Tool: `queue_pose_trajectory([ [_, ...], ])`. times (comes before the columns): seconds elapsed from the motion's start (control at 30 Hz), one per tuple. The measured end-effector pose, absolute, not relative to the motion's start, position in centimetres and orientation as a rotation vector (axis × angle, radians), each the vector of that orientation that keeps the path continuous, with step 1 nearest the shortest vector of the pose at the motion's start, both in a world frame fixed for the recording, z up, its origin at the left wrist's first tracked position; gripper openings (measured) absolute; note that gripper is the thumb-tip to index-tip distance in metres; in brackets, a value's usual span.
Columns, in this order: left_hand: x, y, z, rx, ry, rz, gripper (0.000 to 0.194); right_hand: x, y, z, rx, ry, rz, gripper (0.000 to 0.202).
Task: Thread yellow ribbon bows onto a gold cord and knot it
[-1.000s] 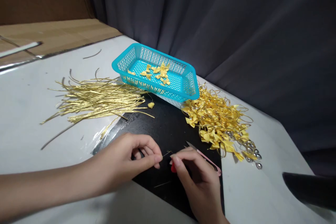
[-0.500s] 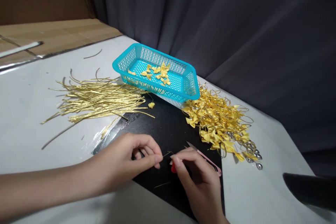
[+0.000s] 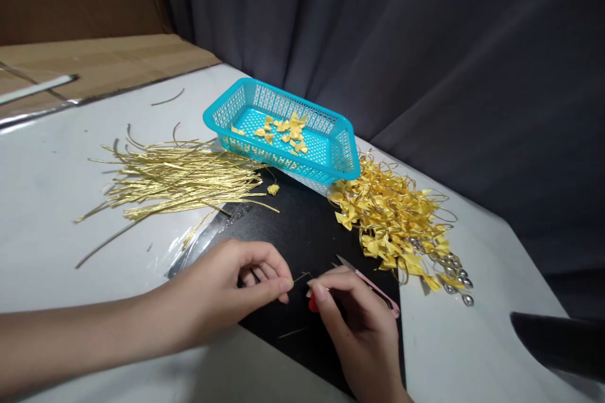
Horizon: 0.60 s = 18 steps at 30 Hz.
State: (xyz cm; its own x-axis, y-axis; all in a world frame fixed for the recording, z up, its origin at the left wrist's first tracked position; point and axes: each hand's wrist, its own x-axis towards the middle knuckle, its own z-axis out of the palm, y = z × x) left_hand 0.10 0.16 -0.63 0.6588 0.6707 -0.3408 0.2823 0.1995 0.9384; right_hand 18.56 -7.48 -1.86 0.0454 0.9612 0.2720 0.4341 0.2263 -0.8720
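Note:
Above the black mat (image 3: pixel 302 220), my left hand (image 3: pixel 250 280) pinches a thin strand (image 3: pixel 301 276) between thumb and forefinger. The strand points toward my right hand and is too fine to tell whether it is wire, thread or a needle. My right hand (image 3: pixel 357 327) has thumb and forefinger closed on a small red object (image 3: pixel 312 303), mostly hidden by the fingers. Scissors with pink handles (image 3: pixel 380 293) lie on the mat just behind my right hand, partly covered by it. Another thin strand (image 3: pixel 293 332) rests on the mat below the fingertips.
A blue basket (image 3: pixel 352 160) holds several yellow ribbon bows (image 3: pixel 293 127). Gold cords (image 3: pixel 189 179) are spread at left. A heap of yellow bows with gold loops (image 3: pixel 397 220) sits at right, beside silver teardrop pieces (image 3: pixel 463 282). A dark rod-like object (image 3: pixel 558 340) juts in at right.

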Motion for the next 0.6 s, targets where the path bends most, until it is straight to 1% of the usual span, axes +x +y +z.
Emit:
queue_pose_trajectory([
  [0.27, 0.06, 0.18, -0.77, 1.398, 0.863, 0.336, 0.015, 18.57, -7.42, -1.95, -1.37, -1.539, 0.707, 0.014],
  [0.6, -0.02, 0.06, -1.0, 1.409, 0.868, 0.333, 0.012, 18.56, -7.49, -2.1, -1.369, -1.538, 0.729, 0.014],
])
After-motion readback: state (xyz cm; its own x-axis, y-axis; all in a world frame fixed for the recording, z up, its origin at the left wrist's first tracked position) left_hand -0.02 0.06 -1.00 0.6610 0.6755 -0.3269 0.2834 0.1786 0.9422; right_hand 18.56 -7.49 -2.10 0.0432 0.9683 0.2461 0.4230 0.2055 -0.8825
